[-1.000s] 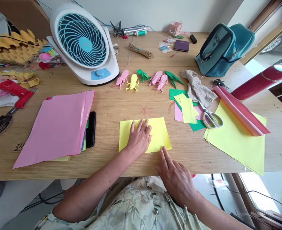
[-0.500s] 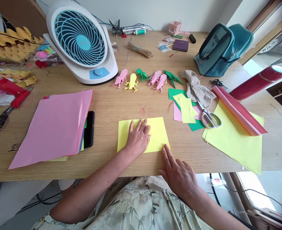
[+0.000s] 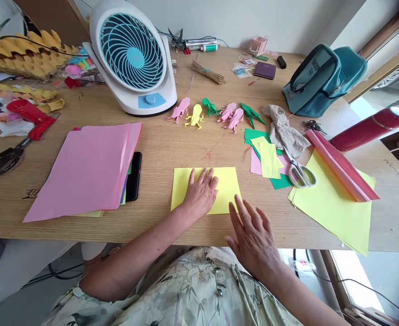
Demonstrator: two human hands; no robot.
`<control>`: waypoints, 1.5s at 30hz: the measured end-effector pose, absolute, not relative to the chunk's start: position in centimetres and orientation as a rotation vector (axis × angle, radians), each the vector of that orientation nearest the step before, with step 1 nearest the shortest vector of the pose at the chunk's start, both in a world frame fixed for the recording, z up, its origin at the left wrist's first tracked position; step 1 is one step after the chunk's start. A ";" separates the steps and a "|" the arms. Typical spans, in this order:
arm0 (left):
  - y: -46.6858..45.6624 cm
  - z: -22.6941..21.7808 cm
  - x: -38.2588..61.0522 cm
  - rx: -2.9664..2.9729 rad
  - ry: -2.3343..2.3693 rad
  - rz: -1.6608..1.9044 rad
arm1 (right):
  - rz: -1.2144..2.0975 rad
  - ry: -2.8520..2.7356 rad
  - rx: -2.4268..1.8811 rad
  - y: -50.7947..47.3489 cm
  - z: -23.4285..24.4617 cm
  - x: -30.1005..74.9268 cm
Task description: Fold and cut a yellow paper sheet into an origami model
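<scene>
Wooden desk (image 3: 165,145) against a pale wall (image 3: 270,22); clock directions are taken from the yellow sheet (image 3: 227,190), with twelve towards the wall. The sheet lies flat near the desk's front edge, directly before me. My left hand (image 3: 201,192) rests palm down across its middle, fingers slightly parted and pointing to twelve, grasping nothing. My right hand (image 3: 254,235) comes in from four o'clock, fingers spread wide, nothing held; its fingertips are at the sheet's near right corner, though whether they touch it I cannot tell. At nine o'clock lies a paper stack (image 3: 87,167), pink uppermost, with a black phone (image 3: 137,177) along its right edge. At eleven stands a white fan (image 3: 135,56). At twelve are six folded paper figures (image 3: 195,116) and, beyond them, a tied bundle of sticks (image 3: 208,72). At two o'clock, small cut pieces (image 3: 270,163) in yellow, green and pink overlap beside a crumpled cloth (image 3: 281,124); a teal bag (image 3: 313,81) stands farther out. At three o'clock, pale-handled scissors (image 3: 297,167) lie partly over these pieces, next to large pale-yellow paper (image 3: 335,208)
</scene>
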State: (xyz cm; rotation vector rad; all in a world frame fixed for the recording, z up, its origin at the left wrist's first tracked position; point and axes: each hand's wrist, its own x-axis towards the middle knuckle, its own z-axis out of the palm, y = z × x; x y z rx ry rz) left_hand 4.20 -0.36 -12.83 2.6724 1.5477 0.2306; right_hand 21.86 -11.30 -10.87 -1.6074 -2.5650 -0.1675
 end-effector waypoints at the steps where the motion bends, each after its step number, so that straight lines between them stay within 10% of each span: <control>1: -0.4 -12.9 4.2 2.675 1.550 0.231 | -0.141 -2.587 -1.575 -11.1 -11.3 21.7; 19: -0.1 -14.1 4.3 2.658 1.568 0.305 | 0.499 -2.259 -1.372 -0.1 -12.0 18.4; 45: -8.3 -12.4 5.7 2.638 1.538 0.232 | 0.259 -2.348 -1.329 0.7 -16.3 19.8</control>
